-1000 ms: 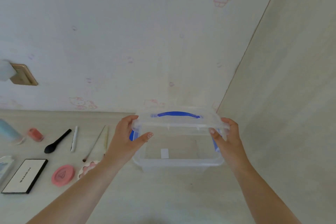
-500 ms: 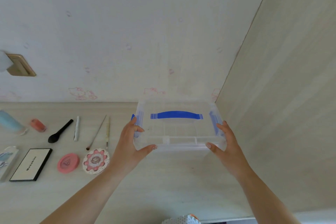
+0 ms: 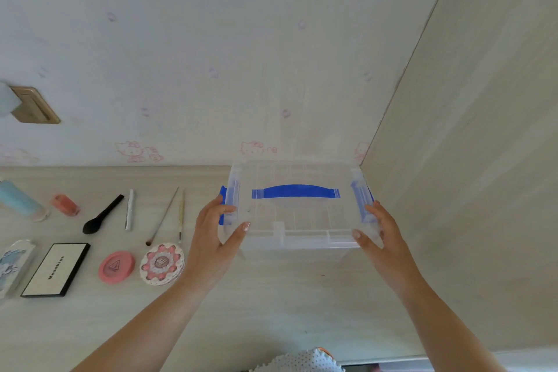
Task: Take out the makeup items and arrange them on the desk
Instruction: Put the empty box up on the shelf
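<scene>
Storage box point(image 3: 297, 214): clear plastic, blue carry handle point(image 3: 296, 191) on the lid, blue side latches; sitting on the desk point(image 3: 271, 305) in the back right corner, close to the wall and side panel. Lid is lying on the box; nothing visible inside through the plastic.

Left hand point(image 3: 213, 240): gripping the box's left end, thumb curled onto the front edge, fingers at the blue latch. Right hand point(image 3: 382, 238): mirroring it on the right end, thumb on the front edge, fingers lying along the latch.

Makeup items, laid out in two rows to the left, well apart from the box. Back row: pale blue bottle point(image 3: 19, 201), coral pot point(image 3: 65, 205), black spoon-shaped applicator point(image 3: 102, 214), silver stick point(image 3: 129, 210), two thin brushes point(image 3: 170, 216). Front row: patterned case point(image 3: 12, 263), white palette with black rim point(image 3: 56, 269), pink round compact point(image 3: 116, 267), flowered round compact point(image 3: 162, 263).

Step in hand, by judgement: unloading looks finished; the box is being closed. Next move calls for snapping both latches shut evenly, or letting go if already locked.
</scene>
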`<move>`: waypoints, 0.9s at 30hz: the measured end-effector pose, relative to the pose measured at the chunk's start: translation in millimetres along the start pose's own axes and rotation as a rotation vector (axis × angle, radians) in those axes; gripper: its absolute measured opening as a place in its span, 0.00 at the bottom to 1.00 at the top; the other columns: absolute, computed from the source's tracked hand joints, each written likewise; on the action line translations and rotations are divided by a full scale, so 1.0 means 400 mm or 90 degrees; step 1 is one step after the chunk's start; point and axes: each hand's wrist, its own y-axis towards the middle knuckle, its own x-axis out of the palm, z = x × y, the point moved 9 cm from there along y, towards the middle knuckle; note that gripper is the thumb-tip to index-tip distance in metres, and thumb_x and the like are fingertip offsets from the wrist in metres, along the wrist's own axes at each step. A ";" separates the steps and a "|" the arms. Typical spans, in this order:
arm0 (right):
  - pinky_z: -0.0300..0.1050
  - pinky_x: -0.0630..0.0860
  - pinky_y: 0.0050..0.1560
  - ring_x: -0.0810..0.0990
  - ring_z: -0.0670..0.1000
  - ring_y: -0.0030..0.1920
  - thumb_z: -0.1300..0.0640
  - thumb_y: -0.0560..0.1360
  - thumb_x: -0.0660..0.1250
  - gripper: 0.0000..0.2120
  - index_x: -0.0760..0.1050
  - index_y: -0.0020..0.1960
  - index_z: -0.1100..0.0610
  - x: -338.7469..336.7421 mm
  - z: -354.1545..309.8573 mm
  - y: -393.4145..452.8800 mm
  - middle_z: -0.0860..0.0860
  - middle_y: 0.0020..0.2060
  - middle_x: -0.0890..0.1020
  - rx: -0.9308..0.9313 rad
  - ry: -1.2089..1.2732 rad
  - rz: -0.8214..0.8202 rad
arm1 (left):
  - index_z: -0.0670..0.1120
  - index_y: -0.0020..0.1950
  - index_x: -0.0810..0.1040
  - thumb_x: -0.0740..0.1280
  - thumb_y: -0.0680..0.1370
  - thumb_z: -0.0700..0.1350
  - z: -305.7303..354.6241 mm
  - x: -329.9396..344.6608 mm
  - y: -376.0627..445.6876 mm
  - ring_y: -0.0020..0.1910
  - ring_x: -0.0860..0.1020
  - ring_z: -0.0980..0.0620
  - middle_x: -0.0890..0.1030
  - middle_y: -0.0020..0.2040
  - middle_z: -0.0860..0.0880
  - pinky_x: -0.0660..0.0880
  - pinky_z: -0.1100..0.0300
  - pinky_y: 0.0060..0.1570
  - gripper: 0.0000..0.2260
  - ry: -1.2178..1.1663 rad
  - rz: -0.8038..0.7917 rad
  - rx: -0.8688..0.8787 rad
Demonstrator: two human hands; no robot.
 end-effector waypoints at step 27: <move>0.40 0.70 0.53 0.78 0.48 0.54 0.51 0.76 0.65 0.21 0.70 0.68 0.50 -0.022 0.049 0.054 0.48 0.55 0.80 0.144 0.082 0.138 | 0.52 0.68 0.73 0.67 0.76 0.44 -0.050 -0.006 0.013 0.43 0.77 0.63 0.79 0.43 0.63 0.70 0.69 0.41 0.20 -0.162 0.089 -0.243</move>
